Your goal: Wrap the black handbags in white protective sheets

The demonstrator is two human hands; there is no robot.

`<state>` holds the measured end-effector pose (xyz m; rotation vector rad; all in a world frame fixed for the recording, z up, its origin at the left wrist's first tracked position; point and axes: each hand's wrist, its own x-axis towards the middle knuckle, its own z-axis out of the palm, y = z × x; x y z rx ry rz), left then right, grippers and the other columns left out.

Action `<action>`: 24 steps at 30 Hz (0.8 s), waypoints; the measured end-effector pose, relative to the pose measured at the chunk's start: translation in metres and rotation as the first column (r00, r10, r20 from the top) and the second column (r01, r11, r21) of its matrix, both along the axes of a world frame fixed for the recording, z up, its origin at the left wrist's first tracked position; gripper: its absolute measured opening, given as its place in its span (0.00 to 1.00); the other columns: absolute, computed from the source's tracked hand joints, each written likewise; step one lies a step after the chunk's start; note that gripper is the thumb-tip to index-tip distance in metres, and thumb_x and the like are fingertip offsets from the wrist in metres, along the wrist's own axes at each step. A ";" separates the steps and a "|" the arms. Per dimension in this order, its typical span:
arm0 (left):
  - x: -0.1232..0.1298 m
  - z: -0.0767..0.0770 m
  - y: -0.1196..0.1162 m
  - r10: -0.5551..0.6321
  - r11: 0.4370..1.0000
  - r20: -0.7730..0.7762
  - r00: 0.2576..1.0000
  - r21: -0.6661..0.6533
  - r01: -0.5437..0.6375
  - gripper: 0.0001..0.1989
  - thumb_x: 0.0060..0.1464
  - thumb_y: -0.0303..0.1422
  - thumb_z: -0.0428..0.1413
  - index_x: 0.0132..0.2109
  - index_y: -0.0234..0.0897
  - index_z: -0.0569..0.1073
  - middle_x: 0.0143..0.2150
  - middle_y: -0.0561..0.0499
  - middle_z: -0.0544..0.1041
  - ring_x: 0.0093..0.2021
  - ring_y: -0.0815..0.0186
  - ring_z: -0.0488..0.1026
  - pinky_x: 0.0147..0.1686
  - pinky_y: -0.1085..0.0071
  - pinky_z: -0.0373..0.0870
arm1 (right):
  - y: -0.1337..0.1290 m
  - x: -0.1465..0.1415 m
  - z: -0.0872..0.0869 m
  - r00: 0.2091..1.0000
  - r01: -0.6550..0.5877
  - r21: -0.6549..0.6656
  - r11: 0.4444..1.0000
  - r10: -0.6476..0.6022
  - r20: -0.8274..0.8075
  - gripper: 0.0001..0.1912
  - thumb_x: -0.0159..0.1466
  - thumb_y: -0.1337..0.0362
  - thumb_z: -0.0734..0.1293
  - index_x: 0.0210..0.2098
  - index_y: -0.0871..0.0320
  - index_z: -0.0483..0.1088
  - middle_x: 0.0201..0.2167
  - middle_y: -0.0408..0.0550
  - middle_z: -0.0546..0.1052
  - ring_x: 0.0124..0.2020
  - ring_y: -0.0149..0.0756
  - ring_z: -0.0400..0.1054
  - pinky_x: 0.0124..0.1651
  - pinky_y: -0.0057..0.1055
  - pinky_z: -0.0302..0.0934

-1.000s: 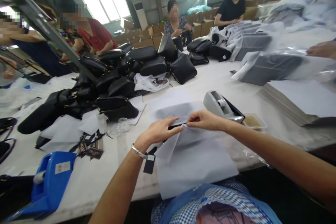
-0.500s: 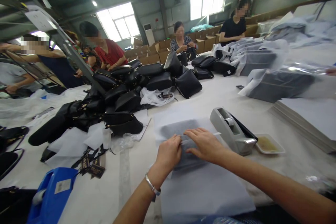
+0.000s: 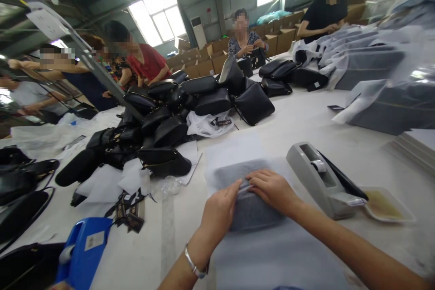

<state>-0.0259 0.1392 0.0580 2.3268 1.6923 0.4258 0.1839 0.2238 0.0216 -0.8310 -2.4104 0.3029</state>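
Observation:
A dark, boxy item wrapped in thin white paper (image 3: 258,213) lies on a larger white sheet (image 3: 272,258) in front of me. My left hand (image 3: 222,208) rests along its left side, fingertips on the paper near the top. My right hand (image 3: 272,188) lies across its upper part, fingers stretched out and pressing the paper, tips close to the left ones. Under the hands the paper's fold is partly hidden. A grey tape dispenser (image 3: 314,176) stands just right of my right hand.
Black bags (image 3: 207,99) are piled at the back left. A blue tape dispenser (image 3: 84,249) and black tags (image 3: 131,215) lie at left. Right: a shallow tray (image 3: 387,204), wrapped bags (image 3: 397,108) and a board stack (image 3: 414,147). Several people work behind.
The view has shifted, so the table's things appear moved. My hands have come closer together on the wrapped item, and the small white strip near my right hand no longer shows.

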 end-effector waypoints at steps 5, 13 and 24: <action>-0.005 -0.006 0.005 -0.062 0.983 -0.099 0.993 0.168 0.079 0.21 0.63 0.21 0.48 0.61 0.39 0.66 0.53 0.47 0.79 0.49 0.64 0.78 0.56 0.59 0.72 | 0.000 0.002 -0.007 0.997 -0.022 0.096 0.995 0.028 -0.067 0.06 0.69 0.67 0.62 0.42 0.55 0.72 0.47 0.48 0.79 0.49 0.40 0.73 0.57 0.43 0.63; -0.005 -0.009 0.014 0.015 0.960 -0.124 0.992 0.280 0.020 0.15 0.64 0.24 0.48 0.54 0.38 0.72 0.36 0.49 0.82 0.35 0.64 0.79 0.44 0.65 0.78 | 0.002 0.005 -0.012 0.991 0.023 0.098 0.995 -0.010 -0.130 0.07 0.70 0.68 0.62 0.43 0.55 0.72 0.44 0.48 0.80 0.46 0.39 0.74 0.56 0.42 0.64; -0.012 -0.020 0.020 0.024 0.952 -0.064 0.998 0.307 -0.004 0.17 0.63 0.24 0.51 0.57 0.36 0.69 0.37 0.49 0.81 0.36 0.64 0.78 0.45 0.65 0.76 | 0.010 -0.003 -0.005 0.995 0.046 -0.040 0.998 -0.049 -0.090 0.07 0.70 0.61 0.63 0.40 0.56 0.72 0.41 0.49 0.80 0.43 0.41 0.72 0.49 0.39 0.65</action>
